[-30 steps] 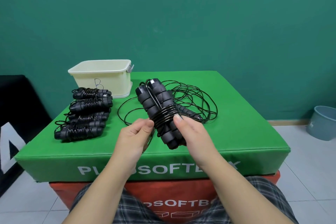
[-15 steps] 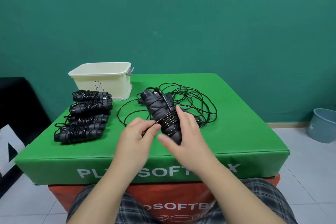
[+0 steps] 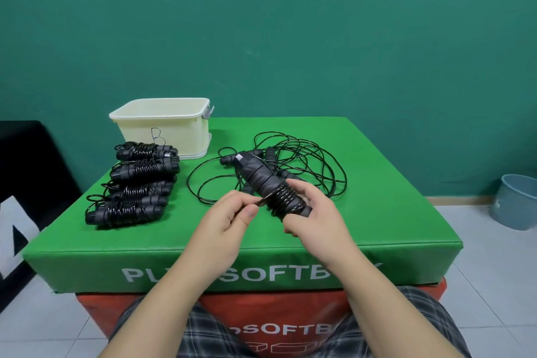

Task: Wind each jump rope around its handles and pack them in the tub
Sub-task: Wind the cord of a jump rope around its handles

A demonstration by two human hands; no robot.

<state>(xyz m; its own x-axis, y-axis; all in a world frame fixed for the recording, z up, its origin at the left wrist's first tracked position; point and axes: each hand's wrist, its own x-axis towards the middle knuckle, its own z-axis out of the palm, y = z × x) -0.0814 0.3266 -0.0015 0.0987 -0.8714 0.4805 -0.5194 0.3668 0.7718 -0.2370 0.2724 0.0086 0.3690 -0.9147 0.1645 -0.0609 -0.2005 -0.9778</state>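
**Rope half wound on its handles**

The right hand [image 3: 316, 219] grips the paired handles [image 3: 268, 184], its fingers [image 3: 302, 192] curled over the wound coils. The left hand [image 3: 225, 222] pinches the rope [image 3: 261, 201] just beside them. Beyond the fingers lies the tub [image 3: 165, 128].

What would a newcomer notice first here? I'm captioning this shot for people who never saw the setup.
Front and centre, the right hand grips a pair of black foam jump-rope handles half wound with cord, while the left hand pinches the cord beside them. On the green padded box, four wound black rope bundles lie left, before a cream plastic tub.
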